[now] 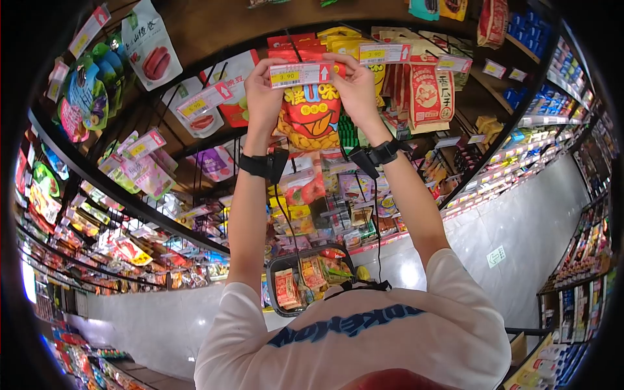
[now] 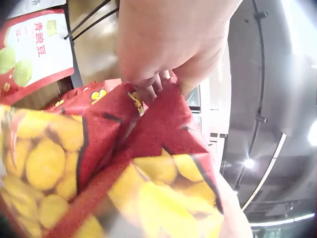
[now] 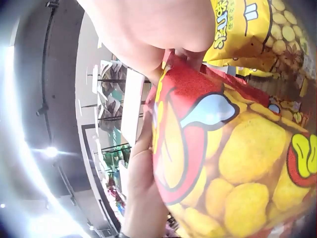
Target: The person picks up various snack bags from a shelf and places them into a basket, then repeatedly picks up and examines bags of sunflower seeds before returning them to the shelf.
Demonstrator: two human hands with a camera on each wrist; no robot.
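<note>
Left hand: we see our left hand (image 1: 263, 84) pinching the upper left of a red snack bag (image 1: 312, 127), fingers curled at its red top.
Right hand: our right hand (image 1: 357, 88) pinches the same bag's upper right, so both grips are closed on it.
Red snack bag: we hold it upright at the hanging display, its tongue-out grin and yellow pieces facing us; we cannot tell whether it is off its hook.
Price tag: a 3.90 price tag (image 1: 292, 76) with a red arrow stands between our hands, in front of the bag's top.
Behind: more red bags (image 1: 286, 53) hang there.
To the right: we have yellow bags (image 1: 343, 40) just beside, then a red-and-cream seed bag (image 1: 430, 94).
To the left: a white-and-red pea bag (image 1: 240, 94) hangs near our left hand.
Wrists: we wear black straps, a left strap (image 1: 255, 165) and a right strap (image 1: 385, 153).
Below: a dark basket (image 1: 272, 286) holds several packets (image 1: 312, 272), near our white T-shirt (image 1: 364, 354).
Farther out: stocked shelves line a shiny grey floor (image 1: 153, 318).
</note>
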